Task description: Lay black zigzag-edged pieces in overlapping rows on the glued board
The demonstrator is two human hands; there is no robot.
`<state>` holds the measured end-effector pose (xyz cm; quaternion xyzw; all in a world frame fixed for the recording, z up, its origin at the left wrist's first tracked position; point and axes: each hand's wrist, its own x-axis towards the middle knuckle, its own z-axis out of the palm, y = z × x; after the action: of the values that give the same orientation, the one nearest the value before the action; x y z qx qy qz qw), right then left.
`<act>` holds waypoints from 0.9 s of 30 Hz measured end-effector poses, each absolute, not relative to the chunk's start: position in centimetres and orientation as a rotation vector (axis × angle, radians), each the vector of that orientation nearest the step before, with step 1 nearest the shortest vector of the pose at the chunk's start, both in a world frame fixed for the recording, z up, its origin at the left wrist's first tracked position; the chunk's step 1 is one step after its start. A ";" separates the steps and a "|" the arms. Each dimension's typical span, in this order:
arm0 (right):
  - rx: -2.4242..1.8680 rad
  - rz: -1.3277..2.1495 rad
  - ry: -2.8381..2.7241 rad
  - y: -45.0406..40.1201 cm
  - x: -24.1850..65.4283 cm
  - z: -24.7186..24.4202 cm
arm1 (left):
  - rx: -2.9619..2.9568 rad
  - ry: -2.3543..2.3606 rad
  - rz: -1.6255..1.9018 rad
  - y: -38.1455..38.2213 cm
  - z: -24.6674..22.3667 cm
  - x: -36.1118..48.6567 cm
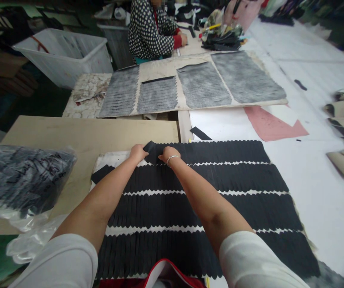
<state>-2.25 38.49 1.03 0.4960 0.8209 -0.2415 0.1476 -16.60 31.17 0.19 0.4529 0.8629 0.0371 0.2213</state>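
Rows of overlapping black strips (166,208) with pointed ends lie on a pale board in front of me. At the left end of the farthest row, my left hand (138,153) pinches the edge of a black piece (150,152). My right hand (169,154), with a bracelet at the wrist, is closed with its fingertips on the same row, just right of that piece; what it holds, if anything, I cannot make out. Another black piece (102,174) lies angled at the left end of the second row.
A plastic bag of dark pieces (24,180) lies at the left. Beyond the rows is a board with grey panels (203,86), a pink piece (275,122) and a loose black strip (201,133). A person (150,32) works behind, beside a white bin (66,52).
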 end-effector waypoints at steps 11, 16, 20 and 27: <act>1.473 -0.715 2.351 38.1 -2.4 1.0 | 1.269 2.397 0.109 30.7 -0.4 -17.3; 1.473 -0.708 2.353 38.1 -2.4 1.2 | 1.244 2.411 0.106 30.4 -0.1 -17.5; 1.457 -0.676 2.344 38.0 -2.5 1.4 | 1.238 2.419 0.119 30.3 0.1 -17.4; 1.117 -0.453 2.717 37.1 -1.8 1.8 | 1.261 2.401 0.129 30.3 0.3 -17.3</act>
<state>-1.79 37.11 1.79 0.3744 0.9108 -0.1518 0.0846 -17.33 30.33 0.26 0.4539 0.8643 0.0466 0.2114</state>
